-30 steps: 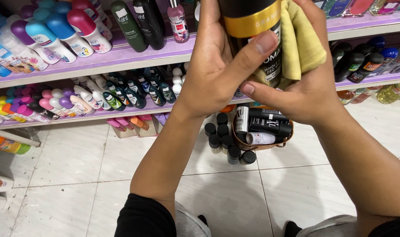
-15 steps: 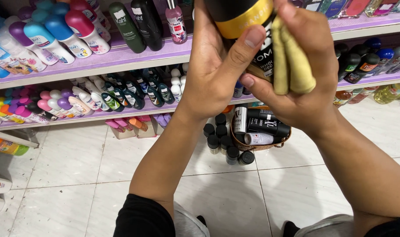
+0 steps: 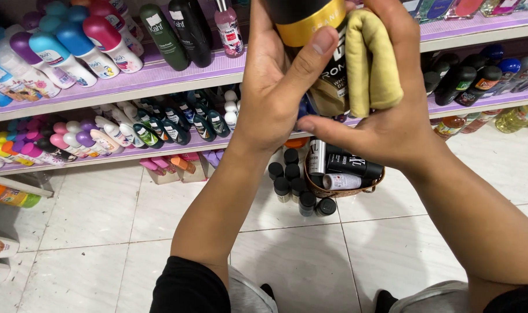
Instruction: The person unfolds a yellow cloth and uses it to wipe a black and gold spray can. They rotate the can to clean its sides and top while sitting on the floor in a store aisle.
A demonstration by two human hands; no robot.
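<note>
Left hand (image 3: 272,98): grip closed round black-and-gold spray can (image 3: 319,52).
Right hand (image 3: 391,116): grip presses folded yellow cloth (image 3: 371,61) against can's right side.

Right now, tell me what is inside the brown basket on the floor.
The brown basket holds black and silver spray cans lying on their sides, one silver can upright at its left. Its upper part is covered by the right hand, and whatever lies under the cans cannot be seen.

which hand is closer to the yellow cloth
Right. The right hand holds the folded yellow cloth pressed against the black and gold can. The left hand grips the can's other side, apart from the cloth.
</note>
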